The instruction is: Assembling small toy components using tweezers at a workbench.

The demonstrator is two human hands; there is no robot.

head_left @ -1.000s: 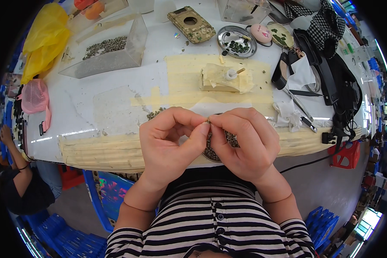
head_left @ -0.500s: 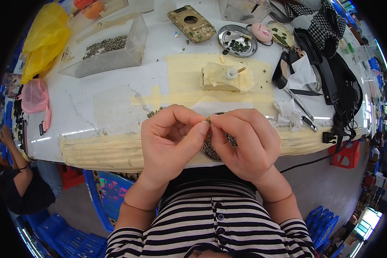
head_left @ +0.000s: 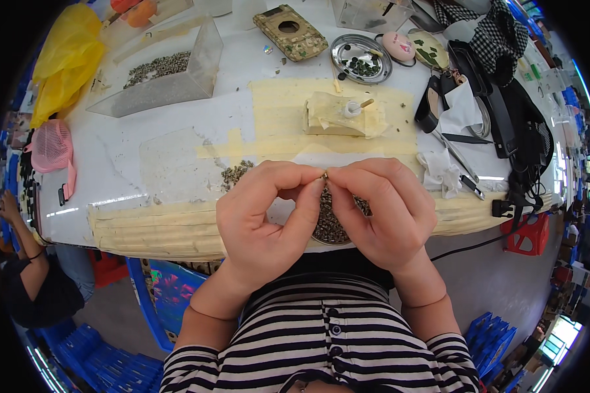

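Note:
Thumb and forefinger of my left hand (head_left: 262, 219) are pinched together, meeting the pinched fingertips of my right hand (head_left: 390, 209). Between them sits a tiny greenish-brown part (head_left: 324, 175), too small to make out its kind. Both hands hover over a round dish, whose heap of small grey-brown parts (head_left: 331, 226) shows between them; my hands cover much of its rim. Beside my left fingers, a loose pile of similar small parts (head_left: 236, 174) lies on the table. Beyond the hands stands a small white pot (head_left: 353, 109) with a stick in it, set in a tape-wrapped block (head_left: 334, 121).
At the back left is a clear bin (head_left: 203, 72) of small parts beside a yellow bag (head_left: 69, 59). A camouflage model tank hull (head_left: 290, 33) and a metal dish (head_left: 387, 71) with dark green pieces lie at the back. Tweezers (head_left: 459, 157) and crumpled tissue (head_left: 439, 171) are right.
My hands have shifted slightly right, and the gap between them has widened, showing more of the dish's contents. The tiny part stays pinched at the fingertips.

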